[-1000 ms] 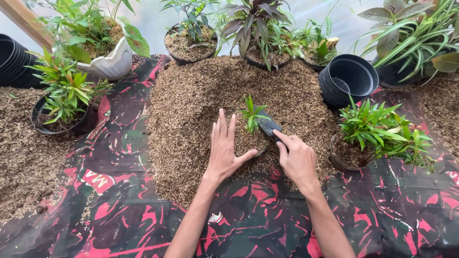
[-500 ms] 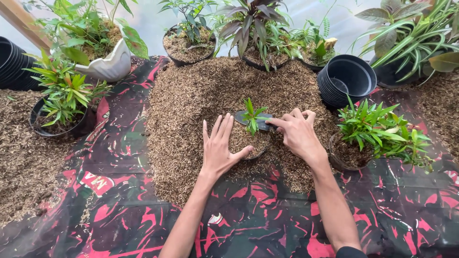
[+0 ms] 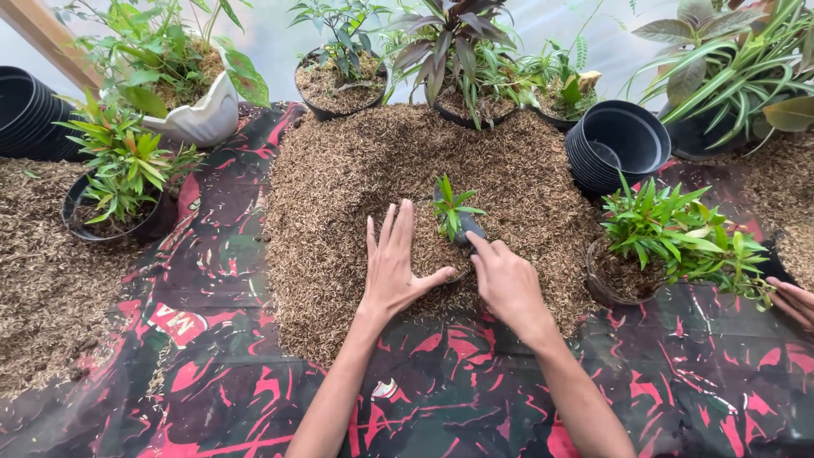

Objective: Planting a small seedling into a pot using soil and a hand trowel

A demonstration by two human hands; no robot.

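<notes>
**Hands at a small pot in the husk heap**

Red-and-black patterned sheeting (image 3: 212, 254) covers the ground, and a broad heap of brown husk (image 3: 356, 187) is piled on its middle. Sunk in the near slope of the heap sits a small black pot (image 3: 462, 227), nearly full of husk, with a green seedling (image 3: 449, 208) standing upright in it.

Left hand (image 3: 394, 267) lies flat and open on the husk at the pot's left side, fingers spread and pointing away, thumb stretched toward the right hand; it grasps nothing. Right hand (image 3: 504, 284) is at the pot's right edge, its fingertips touching the rim close to the seedling's base; whether it pinches the rim or only presses against it I cannot tell.

Right of the heap stands a stack of empty black pots (image 3: 615, 148), and nearer, a potted leafy plant (image 3: 670, 233). At left are another potted plant (image 3: 119, 182) and a white pot (image 3: 199, 119). More potted plants (image 3: 441, 59) line the far edge. Another person's fingers (image 3: 793, 301) show at the right border.
</notes>
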